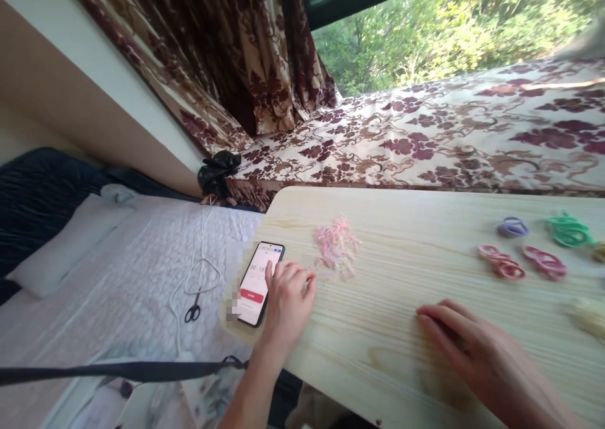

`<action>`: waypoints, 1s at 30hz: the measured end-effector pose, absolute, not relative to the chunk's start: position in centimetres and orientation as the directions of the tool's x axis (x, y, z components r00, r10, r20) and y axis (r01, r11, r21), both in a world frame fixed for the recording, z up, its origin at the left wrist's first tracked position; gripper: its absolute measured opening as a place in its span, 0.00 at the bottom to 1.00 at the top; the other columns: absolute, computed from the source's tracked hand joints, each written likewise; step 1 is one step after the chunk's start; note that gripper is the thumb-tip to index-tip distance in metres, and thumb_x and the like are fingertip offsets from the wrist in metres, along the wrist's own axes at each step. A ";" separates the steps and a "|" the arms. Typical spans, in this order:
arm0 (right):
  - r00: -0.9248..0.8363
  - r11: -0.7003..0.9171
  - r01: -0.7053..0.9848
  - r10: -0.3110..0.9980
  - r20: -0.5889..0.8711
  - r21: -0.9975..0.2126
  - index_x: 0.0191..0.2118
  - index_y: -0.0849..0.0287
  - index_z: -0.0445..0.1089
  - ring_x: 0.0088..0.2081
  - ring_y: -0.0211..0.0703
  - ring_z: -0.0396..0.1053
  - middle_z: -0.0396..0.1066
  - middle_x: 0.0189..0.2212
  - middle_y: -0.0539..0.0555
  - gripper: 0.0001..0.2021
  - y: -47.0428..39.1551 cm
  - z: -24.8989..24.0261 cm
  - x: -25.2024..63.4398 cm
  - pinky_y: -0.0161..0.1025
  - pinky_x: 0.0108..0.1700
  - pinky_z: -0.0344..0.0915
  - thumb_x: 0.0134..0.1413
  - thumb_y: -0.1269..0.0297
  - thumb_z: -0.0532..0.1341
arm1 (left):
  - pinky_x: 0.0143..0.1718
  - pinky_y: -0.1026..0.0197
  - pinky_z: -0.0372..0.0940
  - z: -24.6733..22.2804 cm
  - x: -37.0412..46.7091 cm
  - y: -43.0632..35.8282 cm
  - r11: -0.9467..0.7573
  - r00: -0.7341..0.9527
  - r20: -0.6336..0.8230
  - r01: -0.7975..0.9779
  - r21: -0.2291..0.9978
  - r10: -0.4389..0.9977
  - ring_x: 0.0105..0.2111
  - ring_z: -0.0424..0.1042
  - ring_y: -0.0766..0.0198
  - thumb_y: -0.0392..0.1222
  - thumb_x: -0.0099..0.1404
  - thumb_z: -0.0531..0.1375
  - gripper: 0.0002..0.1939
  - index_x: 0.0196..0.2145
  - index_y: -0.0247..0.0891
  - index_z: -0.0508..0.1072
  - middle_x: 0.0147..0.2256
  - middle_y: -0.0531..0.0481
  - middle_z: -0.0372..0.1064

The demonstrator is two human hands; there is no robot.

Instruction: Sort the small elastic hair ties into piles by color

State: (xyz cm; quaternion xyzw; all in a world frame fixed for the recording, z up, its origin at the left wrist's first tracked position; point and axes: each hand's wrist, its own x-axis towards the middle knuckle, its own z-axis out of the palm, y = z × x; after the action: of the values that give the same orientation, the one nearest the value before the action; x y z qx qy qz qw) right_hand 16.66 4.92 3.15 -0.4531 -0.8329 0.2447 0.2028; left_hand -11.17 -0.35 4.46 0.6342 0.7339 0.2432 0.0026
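Observation:
My left hand [289, 293] lies at the left end of the wooden tabletop [378, 303], over the right edge of a phone [258, 281]. Its fingers are loosely bent and apart, with nothing in them. A running time display and a red button show on the phone's screen. Just beyond my fingertips is a loose heap of thin pink and pastel strands or tiny bands [338, 243]. My right hand [477, 350] rests on its side on the table, fingers stretched out, holding nothing. Beyond it lie coiled bands like hair ties: purple [513, 227], green [568, 229], red [501, 263] and pink [544, 263].
A pale fluffy bundle [588, 315] sits at the table's right. Left of the table, scissors [193, 312] and a white cable [177, 297] lie on a bed [127, 278]. A flower-patterned ledge [401, 145] runs behind the table, with a black bag [218, 172] at its corner.

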 end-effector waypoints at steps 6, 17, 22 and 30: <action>-0.516 0.452 0.656 0.853 0.078 -0.604 0.35 0.50 0.74 0.30 0.43 0.75 0.75 0.32 0.52 0.15 5.4 2.7 17.0 0.36 0.29 0.69 0.61 0.50 0.53 | 0.61 0.38 0.50 4.6 -11.8 -0.7 0.108 -0.202 0.240 0.929 0.354 0.950 0.45 0.68 0.57 0.32 0.63 0.60 0.08 0.30 0.42 0.74 0.34 0.52 0.74; -0.523 0.451 0.663 0.850 0.061 -0.598 0.37 0.50 0.74 0.31 0.42 0.75 0.75 0.33 0.53 0.14 5.2 2.2 17.2 0.37 0.30 0.69 0.62 0.52 0.53 | 0.60 0.36 0.49 5.3 -10.4 0.2 0.119 -0.163 0.128 0.948 0.296 0.978 0.41 0.68 0.56 0.32 0.59 0.61 0.07 0.25 0.41 0.70 0.29 0.53 0.73; -0.517 0.464 0.662 0.851 0.091 -0.588 0.37 0.50 0.74 0.31 0.40 0.75 0.75 0.33 0.51 0.12 5.1 2.3 17.2 0.35 0.31 0.69 0.61 0.54 0.54 | 0.60 0.35 0.47 5.4 -10.3 0.4 0.105 -0.146 0.140 0.959 0.264 0.979 0.40 0.68 0.56 0.31 0.59 0.59 0.08 0.25 0.41 0.70 0.28 0.53 0.74; -0.528 0.485 0.666 0.843 0.101 -0.567 0.37 0.51 0.73 0.32 0.42 0.75 0.75 0.33 0.53 0.14 5.0 2.4 17.1 0.36 0.31 0.69 0.63 0.54 0.53 | 0.60 0.38 0.50 5.1 -10.3 0.7 0.099 -0.140 0.167 0.967 0.236 0.976 0.39 0.68 0.58 0.29 0.60 0.57 0.10 0.24 0.40 0.69 0.28 0.53 0.72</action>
State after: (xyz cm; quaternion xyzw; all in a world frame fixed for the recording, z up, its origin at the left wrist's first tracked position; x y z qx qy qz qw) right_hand 17.08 5.00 2.37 -0.4487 -0.8412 0.2373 0.1864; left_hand -10.28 0.67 5.10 0.6554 0.7410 0.1450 0.0159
